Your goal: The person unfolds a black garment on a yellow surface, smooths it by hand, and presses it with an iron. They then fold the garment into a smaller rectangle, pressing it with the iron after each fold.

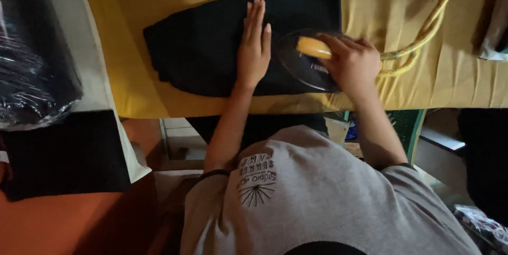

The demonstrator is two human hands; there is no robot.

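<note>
Pressing flat, the left hand (253, 54) lies palm down, fingers straight and together, on a black piece of fabric (203, 48) spread over the yellow cloth-covered counter (132, 6). The right hand (352, 61) has its grip closed around the yellow handle (313, 47) of a dark, rounded iron (304, 67), which sits on the fabric's right edge, just beside the left hand. A yellow coiled cord (423, 32) trails from the iron across the counter. Grey T-shirt (317, 197) fills the foreground. A plastic-wrapped dark bundle (32, 64) sits far left.
</note>
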